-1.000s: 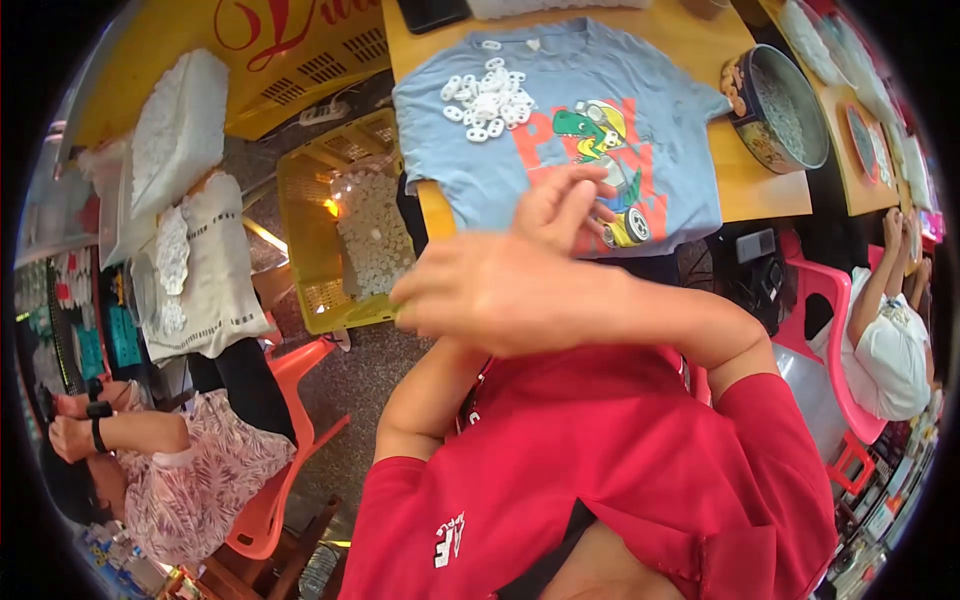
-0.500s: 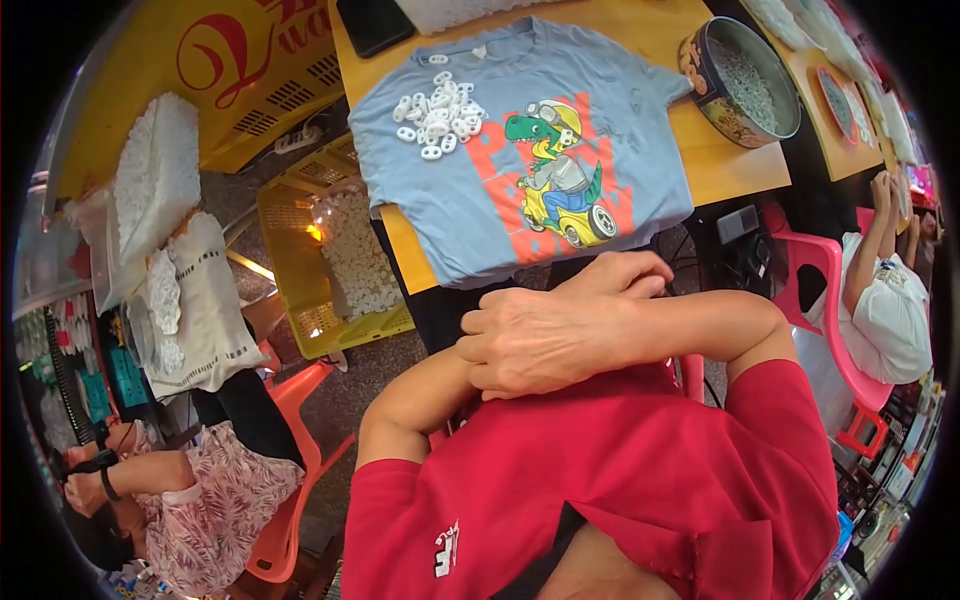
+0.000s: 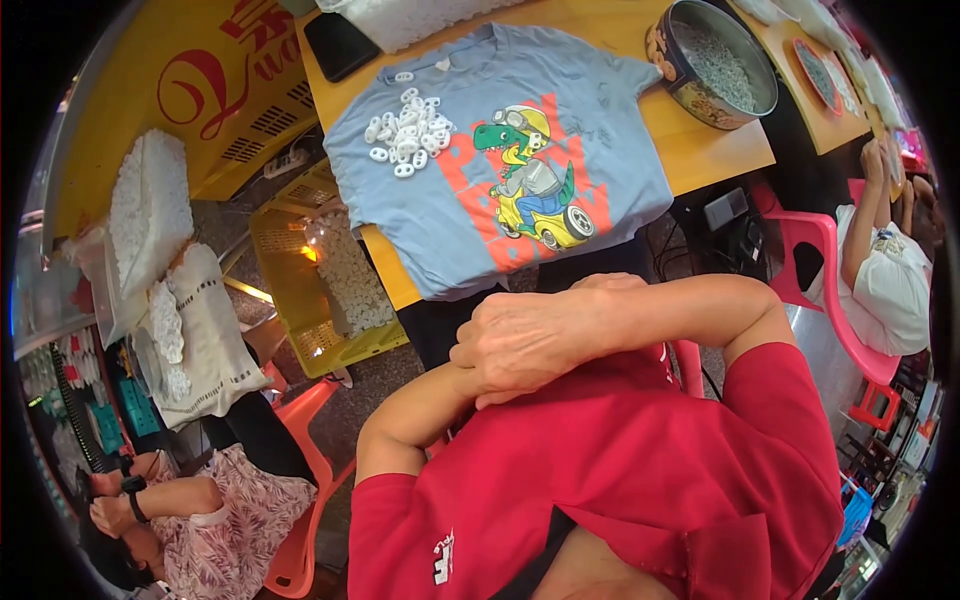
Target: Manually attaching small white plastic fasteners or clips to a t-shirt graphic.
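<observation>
Withdrawn, right hand (image 3: 515,338) clasps left forearm (image 3: 415,410), shirt (image 3: 615,125) just beyond; left hand (image 3: 612,282): grip unclear.

And I've got a black phone (image 3: 340,46) lying at my eleven o'clock, a yellow panel (image 3: 130,105) at ten, and, over at three, a pink chair (image 3: 812,230) and a co-worker in white (image 3: 893,282)!

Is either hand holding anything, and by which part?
No object shows in the right hand, which lies across the left forearm. Whether the left hand holds anything cannot be told: the right forearm mostly hides it.
</observation>
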`<action>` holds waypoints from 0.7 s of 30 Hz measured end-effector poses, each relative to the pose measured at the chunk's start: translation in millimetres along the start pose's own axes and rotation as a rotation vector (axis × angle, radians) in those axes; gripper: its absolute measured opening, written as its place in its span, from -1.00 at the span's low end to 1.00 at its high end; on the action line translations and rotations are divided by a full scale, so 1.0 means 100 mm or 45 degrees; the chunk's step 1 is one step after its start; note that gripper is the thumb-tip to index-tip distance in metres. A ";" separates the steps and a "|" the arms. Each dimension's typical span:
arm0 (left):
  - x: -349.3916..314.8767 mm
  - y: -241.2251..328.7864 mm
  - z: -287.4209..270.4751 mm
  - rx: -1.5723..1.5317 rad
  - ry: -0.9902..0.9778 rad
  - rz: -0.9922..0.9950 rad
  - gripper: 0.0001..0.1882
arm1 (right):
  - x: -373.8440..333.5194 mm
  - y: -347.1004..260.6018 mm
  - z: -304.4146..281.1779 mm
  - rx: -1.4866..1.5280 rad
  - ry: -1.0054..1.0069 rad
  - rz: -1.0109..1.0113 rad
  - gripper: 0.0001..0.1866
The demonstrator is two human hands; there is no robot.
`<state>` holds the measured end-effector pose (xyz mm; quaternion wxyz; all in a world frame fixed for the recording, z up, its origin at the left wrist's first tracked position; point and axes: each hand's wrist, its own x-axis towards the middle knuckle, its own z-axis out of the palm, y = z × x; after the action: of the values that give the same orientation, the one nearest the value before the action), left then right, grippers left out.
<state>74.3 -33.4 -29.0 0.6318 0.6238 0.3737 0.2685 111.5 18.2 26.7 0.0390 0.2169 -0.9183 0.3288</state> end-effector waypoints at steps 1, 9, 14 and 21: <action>0.00 -0.01 -0.02 0.018 0.007 0.011 -0.71 | -0.01 0.00 0.01 -0.002 0.002 0.005 -0.76; 0.01 -0.07 0.04 0.161 0.080 0.089 -0.71 | 0.16 0.00 0.19 -0.067 0.282 -0.112 -0.74; 0.03 -0.10 0.05 0.248 0.143 0.145 -0.71 | 0.06 0.03 0.11 0.055 0.181 -0.021 -0.75; -0.09 -0.11 0.00 0.373 0.304 0.175 -0.71 | -0.19 0.25 -0.29 0.182 0.306 0.323 -0.80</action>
<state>67.6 -41.3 -38.6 0.4657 0.6967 0.4378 0.3258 116.5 60.2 30.5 0.0913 0.0609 -0.9012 0.4193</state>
